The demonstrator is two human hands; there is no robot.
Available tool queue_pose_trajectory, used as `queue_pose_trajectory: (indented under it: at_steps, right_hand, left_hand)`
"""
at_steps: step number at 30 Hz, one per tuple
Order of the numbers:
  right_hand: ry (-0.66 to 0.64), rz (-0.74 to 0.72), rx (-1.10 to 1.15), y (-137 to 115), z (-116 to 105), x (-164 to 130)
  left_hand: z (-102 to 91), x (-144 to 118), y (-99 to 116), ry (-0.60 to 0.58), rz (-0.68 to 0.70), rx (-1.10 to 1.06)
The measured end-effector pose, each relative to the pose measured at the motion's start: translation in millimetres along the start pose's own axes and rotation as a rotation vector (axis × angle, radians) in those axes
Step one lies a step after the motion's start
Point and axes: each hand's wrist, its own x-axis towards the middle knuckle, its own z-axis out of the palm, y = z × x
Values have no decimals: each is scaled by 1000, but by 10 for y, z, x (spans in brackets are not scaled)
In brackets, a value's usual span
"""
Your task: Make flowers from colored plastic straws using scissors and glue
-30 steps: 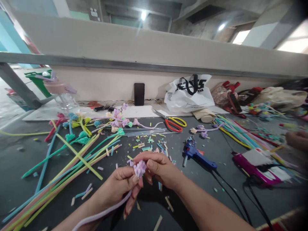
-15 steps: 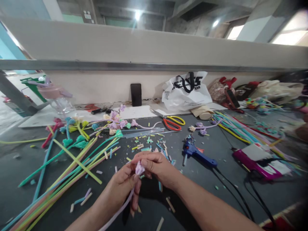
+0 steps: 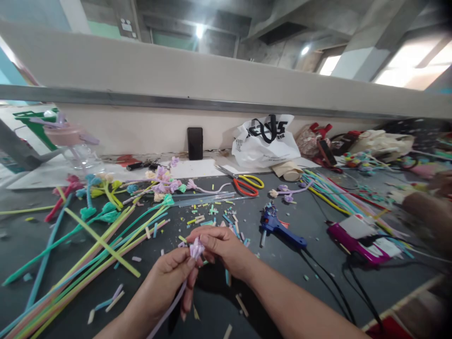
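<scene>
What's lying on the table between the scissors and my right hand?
In the head view, thin clear strips lie nearest the scissors; then short cut pieces in several colours are scattered toward your right hand.

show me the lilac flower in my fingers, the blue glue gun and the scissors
Lilac flower [image 3: 196, 248], head view: on its petals.
Blue glue gun [image 3: 281, 229], head view: on its body.
Scissors [image 3: 236, 178], head view: near the pivot.
</scene>
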Motion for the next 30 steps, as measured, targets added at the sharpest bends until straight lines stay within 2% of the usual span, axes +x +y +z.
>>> queue_pose_trajectory:
  at_steps: [7,17,23,30]
  right_hand:
    - [4,26,-1,-4,17,1]
    - [-16,78,70,-30,31,-11]
    - [-36,34,22,-22,22,-6]
    - [3,65,48,10,-14,18]
  left_hand:
    - [11,14,51,-77,-38,-96]
    - [-72,39,0,-274,-112,-68]
    - [-46,10,44,-208,-100,-134]
    - [-70,39,35,-195,-41,-136]
